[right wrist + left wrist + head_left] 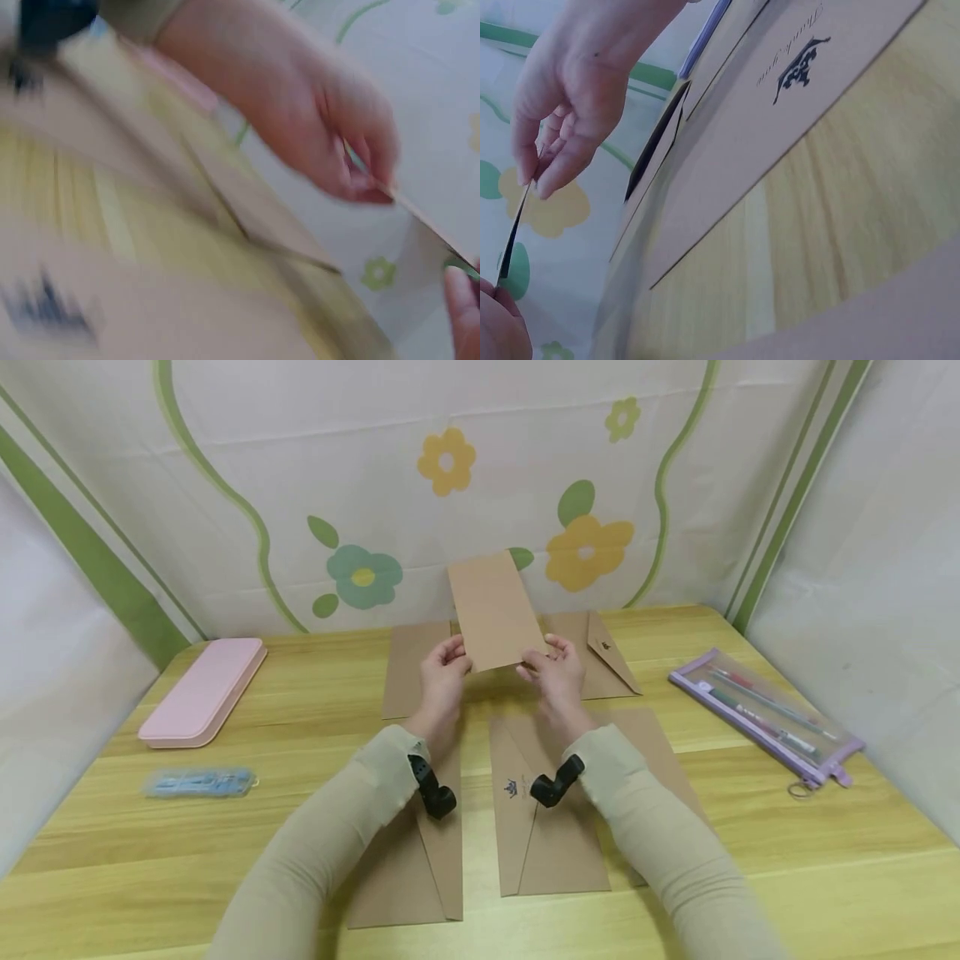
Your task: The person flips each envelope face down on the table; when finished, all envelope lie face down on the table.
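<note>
A brown kraft envelope (495, 610) is held up off the table, its plain face toward the head camera. My left hand (444, 681) pinches its near left corner between thumb and fingers. At the near right corner my right hand (557, 681) pinches it the same way. Both wrist views show the envelope almost edge-on between the two hands. Below the hands, more kraft envelopes lie on the table: one at the back left (416, 668), one at the back right (592, 656), one at front left (401, 877) and one with a crown print (555, 860) beneath the right wrist.
A further envelope (652, 743) lies partly under the right forearm. On the left of the wooden table (315, 827) are a pink case (202, 689) and a blue item in clear wrapping (201, 782). A purple-edged clear pouch with pens (765, 714) lies right. A flowered cloth (495, 485) hangs behind.
</note>
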### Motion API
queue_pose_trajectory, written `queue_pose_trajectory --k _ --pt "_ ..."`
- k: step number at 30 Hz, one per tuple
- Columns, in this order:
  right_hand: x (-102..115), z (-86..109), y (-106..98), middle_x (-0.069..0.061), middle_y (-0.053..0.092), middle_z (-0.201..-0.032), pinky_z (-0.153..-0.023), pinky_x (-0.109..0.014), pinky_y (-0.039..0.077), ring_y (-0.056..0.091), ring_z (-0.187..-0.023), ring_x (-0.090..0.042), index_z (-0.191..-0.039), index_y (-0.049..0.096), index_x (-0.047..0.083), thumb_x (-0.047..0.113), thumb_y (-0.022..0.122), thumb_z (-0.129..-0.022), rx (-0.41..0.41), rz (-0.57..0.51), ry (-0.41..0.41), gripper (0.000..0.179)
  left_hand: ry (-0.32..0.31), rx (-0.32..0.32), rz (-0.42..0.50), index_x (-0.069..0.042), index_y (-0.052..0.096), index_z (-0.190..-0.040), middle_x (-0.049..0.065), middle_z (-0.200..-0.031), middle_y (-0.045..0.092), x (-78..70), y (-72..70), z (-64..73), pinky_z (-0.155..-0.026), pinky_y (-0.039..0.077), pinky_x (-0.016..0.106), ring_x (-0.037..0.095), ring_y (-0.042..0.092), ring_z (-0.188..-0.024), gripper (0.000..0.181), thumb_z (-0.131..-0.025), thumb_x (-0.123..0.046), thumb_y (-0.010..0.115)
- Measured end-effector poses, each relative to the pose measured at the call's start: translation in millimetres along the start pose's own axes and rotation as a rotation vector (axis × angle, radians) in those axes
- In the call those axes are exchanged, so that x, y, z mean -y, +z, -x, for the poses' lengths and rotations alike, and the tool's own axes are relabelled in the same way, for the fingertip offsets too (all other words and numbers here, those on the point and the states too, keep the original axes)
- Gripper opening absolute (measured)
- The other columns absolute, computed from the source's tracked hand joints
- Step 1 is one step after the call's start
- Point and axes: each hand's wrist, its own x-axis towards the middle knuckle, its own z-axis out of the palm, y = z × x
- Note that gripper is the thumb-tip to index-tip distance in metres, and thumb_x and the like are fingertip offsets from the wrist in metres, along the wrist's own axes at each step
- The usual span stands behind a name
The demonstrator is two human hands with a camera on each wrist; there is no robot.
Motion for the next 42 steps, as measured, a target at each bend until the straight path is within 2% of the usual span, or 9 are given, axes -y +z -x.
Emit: queue_pose_trajectory --k 3,8,14,18,23,29,37,42 --pt "6 -5.4 -12 -0.002 0.048 -0.082 -0.060 -0.018 0.054 0.061 -0.063 -0.009 -0.128 0.043 0.005 -0.007 0.063 -0.081 0.119 0.182 -0.023 0.052 -0.007 0.022 -0.029 0.005 0.056 -0.120 0.005 -0.098 0.053 -1.5 -2.7 -0.8 -0.071 0.045 0.013 0.013 0.047 -0.091 0.042 -0.080 0.016 0.051" --pt "14 -14.0 -29 -0.001 0.056 -0.074 -0.059 -0.021 0.055 0.063 -0.062 -0.012 -0.126 0.047 -0.001 -0.002 0.065 -0.080 0.221 0.446 -0.072 0.049 -0.012 0.073 -0.115 0.003 0.056 -0.122 0.007 -0.100 0.054 -1.2 -7.4 -0.6 -0.073 0.045 0.013 0.014 0.049 -0.095 0.043 -0.081 0.015 0.052" --pt "15 -20.3 -45 -0.004 0.059 -0.076 -0.065 -0.026 0.055 0.062 -0.065 -0.015 -0.124 0.048 -0.004 0.000 0.064 -0.082 0.316 0.627 -0.043 0.045 -0.028 0.111 -0.189 0.005 0.056 -0.121 0.008 -0.098 0.054 7.9 -10.8 -1.4 -0.071 0.044 0.013 0.015 0.049 -0.094 0.043 -0.080 0.016 0.052" --pt "13 -22.5 -51 -0.006 0.060 -0.079 -0.065 -0.025 0.055 0.062 -0.065 -0.014 -0.126 0.047 -0.004 0.001 0.064 -0.083 0.343 0.695 -0.013 0.046 -0.067 0.156 -0.254 0.005 0.055 -0.123 0.008 -0.102 0.053 11.7 -12.2 -0.6 -0.074 0.043 0.016 0.016 0.047 -0.096 0.043 -0.081 0.014 0.051" --pt "10 -23.4 -56 -0.005 0.060 -0.080 -0.065 -0.024 0.055 0.062 -0.066 -0.014 -0.127 0.046 -0.005 0.000 0.063 -0.083 0.352 0.722 0.045 0.048 -0.130 0.216 -0.348 0.003 0.052 -0.127 0.009 -0.109 0.052 13.2 -14.6 0.0 -0.077 0.041 0.021 0.016 0.045 -0.098 0.045 -0.083 0.011 0.052" --pt "5 -25.4 -58 -0.003 0.058 -0.078 -0.062 -0.021 0.054 0.060 -0.064 -0.011 -0.125 0.045 -0.008 -0.001 0.062 -0.085 0.366 0.753 0.069 0.045 -0.194 0.251 -0.435 0.002 0.049 -0.129 0.014 -0.119 0.052 16.1 -16.6 0.0 -0.093 0.044 0.030 0.020 0.047 -0.107 0.045 -0.085 0.009 0.053" --pt "1 -28.6 -59 -0.007 0.054 -0.083 -0.060 -0.019 0.053 0.058 -0.063 -0.010 -0.125 0.046 -0.007 0.004 0.064 -0.085 0.362 0.852 0.082 0.045 -0.214 0.280 -0.491 0.001 0.049 -0.131 0.015 -0.124 0.052 19.5 -17.4 -0.8 -0.097 0.042 0.032 0.022 0.047 -0.114 0.047 -0.085 0.009 0.053" --pt "2 -29.0 -59 -0.006 0.051 -0.081 -0.058 -0.019 0.052 0.055 -0.063 -0.010 -0.123 0.049 -0.005 0.008 0.064 -0.085 0.364 0.909 0.071 0.043 -0.219 0.292 -0.525 0.000 0.047 -0.132 0.015 -0.128 0.051 18.5 -16.4 -1.0 -0.101 0.040 0.032 0.024 0.045 -0.121 0.050 -0.084 0.008 0.055"
